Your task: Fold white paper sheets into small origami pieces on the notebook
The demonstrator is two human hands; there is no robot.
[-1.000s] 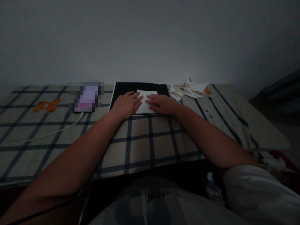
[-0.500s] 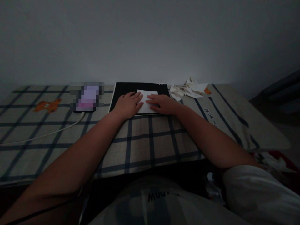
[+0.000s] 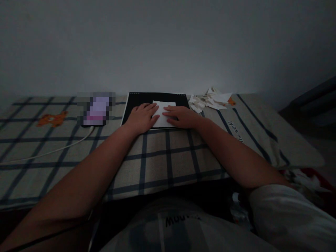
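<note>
fingers of the left hand (image 3: 142, 118) and right hand (image 3: 181, 116) lie flat and spread, pressing one folded white paper (image 3: 163, 112) onto one black pad (image 3: 136, 101) on the checked bed cover (image 3: 168, 154). the paper looks light, thin and easily creased; best taken by an edge. one scrap pile (image 3: 210, 99) lies far right, one phone (image 3: 96, 109) left.

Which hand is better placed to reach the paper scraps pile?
Probably the right hand: the paper scraps lie on its side, while the left hand presses the white paper.
</note>
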